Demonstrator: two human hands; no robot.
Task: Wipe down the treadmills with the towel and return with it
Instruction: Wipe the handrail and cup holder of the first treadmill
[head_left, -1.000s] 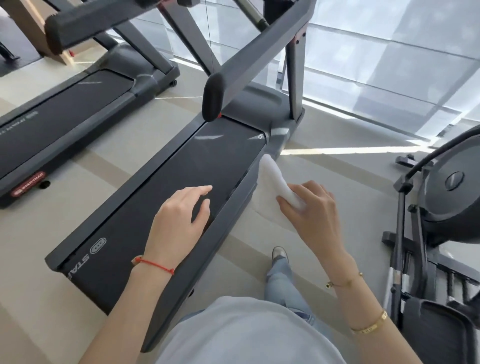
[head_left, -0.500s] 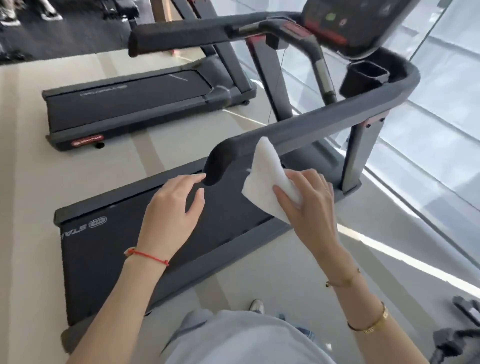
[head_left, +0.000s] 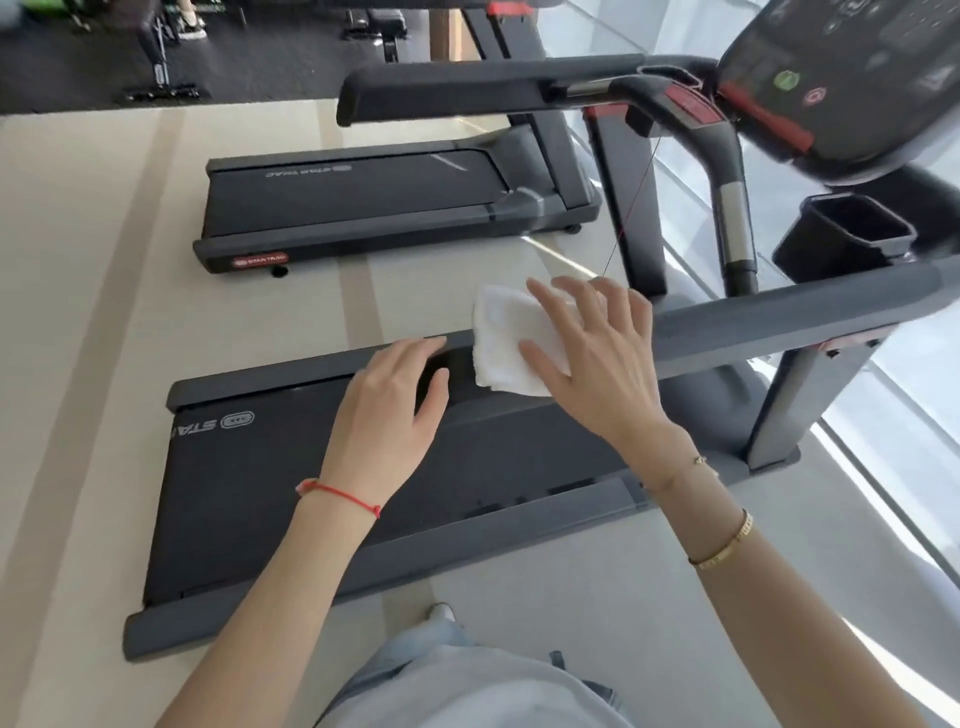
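A dark grey treadmill (head_left: 270, 488) lies across the floor in front of me, its near handrail (head_left: 789, 325) running from the right toward the middle. My right hand (head_left: 592, 364) presses a folded white towel (head_left: 506, 343) flat over the rounded end of that handrail, fingers spread on the cloth. My left hand (head_left: 387, 421) hovers just left of the rail's end, above the belt, fingers loosely apart and holding nothing. A second treadmill (head_left: 363, 202) stands farther back, parallel to the first.
The console (head_left: 841, 78) and a black cup holder (head_left: 847, 236) sit at the upper right, with the far handrail (head_left: 467, 93) above. A glass wall (head_left: 883, 395) runs along the right. Pale striped floor lies between the machines; other gym gear stands at the top left.
My view rose from the deck to the handrail. My right hand carried the towel up from the side rail and laid it over the handrail's end, fingers now flat. My left hand stayed alongside.
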